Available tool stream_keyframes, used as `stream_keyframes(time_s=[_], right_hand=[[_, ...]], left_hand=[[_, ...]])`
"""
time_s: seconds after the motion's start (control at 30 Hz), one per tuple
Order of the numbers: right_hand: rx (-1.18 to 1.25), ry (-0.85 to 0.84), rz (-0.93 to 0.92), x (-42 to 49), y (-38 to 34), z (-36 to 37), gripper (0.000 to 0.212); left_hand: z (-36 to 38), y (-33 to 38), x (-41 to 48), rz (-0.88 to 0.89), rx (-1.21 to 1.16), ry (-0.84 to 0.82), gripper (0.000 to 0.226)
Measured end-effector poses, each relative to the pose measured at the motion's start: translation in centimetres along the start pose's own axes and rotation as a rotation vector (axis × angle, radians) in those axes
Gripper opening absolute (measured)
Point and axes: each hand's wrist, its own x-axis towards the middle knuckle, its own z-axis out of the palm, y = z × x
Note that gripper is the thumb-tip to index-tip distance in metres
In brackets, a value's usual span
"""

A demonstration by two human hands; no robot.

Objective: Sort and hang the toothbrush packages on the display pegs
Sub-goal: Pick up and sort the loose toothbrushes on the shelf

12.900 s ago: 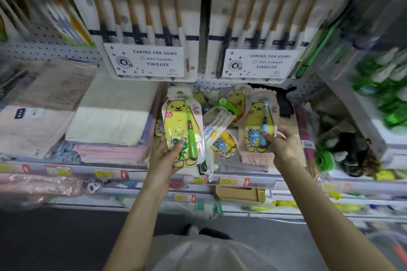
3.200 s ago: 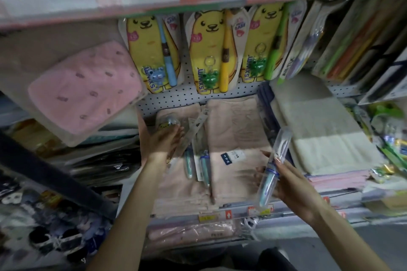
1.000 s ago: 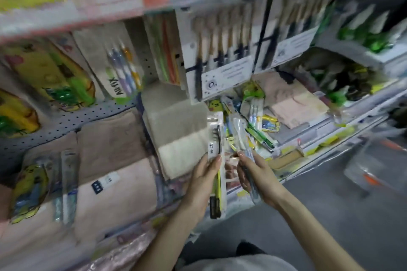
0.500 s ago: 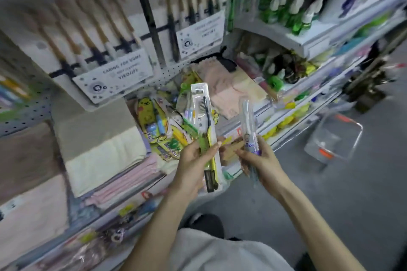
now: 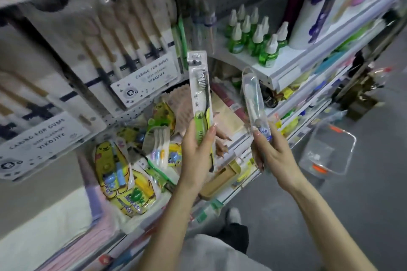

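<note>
Motion blur smears the upper shelf edge and most print, and the pegs behind the hanging multi-brush cards [image 5: 123, 57] are hard to make out. The left hand [image 5: 198, 152] covers the lower part of a green toothbrush package [image 5: 199, 86], with the thumb laid across its front and the fingers curled behind. Only the black tail of the handle shows beside the palm. The package stands nearly upright in front of the pegboard [image 5: 136, 108], its long axis leaning slightly left, bristles and hang tab uppermost. The right hand [image 5: 273, 152] pinches the lower end of a clear toothbrush case [image 5: 253, 99] between thumb and fingers, which hide its base. The case tilts with its top to the left, and which way the brush inside points cannot be told. The two packs are held apart, side by side, above a heap of yellow bear packages [image 5: 114, 167] on the shelf. Green bottles [image 5: 255, 37] stand on a ledge behind, and a clear basket [image 5: 328, 149] sits on the floor at right.
</note>
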Motion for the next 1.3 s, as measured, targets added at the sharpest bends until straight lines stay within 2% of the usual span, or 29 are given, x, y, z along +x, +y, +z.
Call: stream_keyframes(time_s=[0.03, 0.1, 0.23, 0.37, 0.5, 0.57, 0.63, 0.7, 0.87, 1.0, 1.13, 1.3], right_hand=[[-0.004, -0.002, -0.019, 1.9, -0.7, -0.6, 0.026], [-0.003, -0.004, -0.051, 5.6, -2.4, -1.5, 0.024], [-0.001, -0.036, -0.181, 10.5, -5.0, -2.3, 0.024], [0.004, -0.042, -0.297, 14.1, -5.8, -2.5, 0.008], [-0.069, -0.172, -0.411, 15.9, -6.4, -2.8, 0.012], [-0.076, -0.187, -0.449, 16.9, -6.1, -3.0, 0.016], [-0.015, -0.196, -0.443, 17.9, -5.3, -2.9, 0.028], [0.032, -0.247, -0.436, 18.8, -4.8, -2.9, 0.030], [0.023, -0.372, -0.444, 20.6, -6.1, -3.1, 0.041], [0.093, -0.390, -0.409, 21.8, -6.7, -3.5, 0.018], [0.127, -0.428, -0.379, 22.1, -6.8, -4.3, 0.023], [0.079, -0.449, -0.416, 22.1, -6.9, -5.4, 0.011]], left_hand=[[0.8, 0.6, 1.4, 0.034, 0.006, 0.008, 0.026], [2.0, 1.2, 4.5, 0.097, -0.014, 0.072, 0.010], [3.7, 2.3, 8.9, 0.222, -0.062, 0.190, 0.011], [5.4, 3.2, 11.1, 0.350, -0.015, 0.253, 0.026], [6.2, 2.5, 11.4, 0.419, -0.005, 0.357, 0.028], [6.1, 1.9, 11.0, 0.431, 0.012, 0.419, 0.028], [6.2, 1.9, 10.8, 0.457, -0.016, 0.496, 0.023], [6.4, 2.1, 11.1, 0.472, -0.028, 0.537, 0.006], [7.6, 3.8, 12.5, 0.504, -0.069, 0.631, 0.003], [8.7, 4.7, 13.5, 0.502, -0.056, 0.715, 0.007], [8.9, 4.1, 13.8, 0.498, -0.115, 0.737, 0.007], [9.6, 4.4, 13.6, 0.474, -0.121, 0.747, 0.008]])
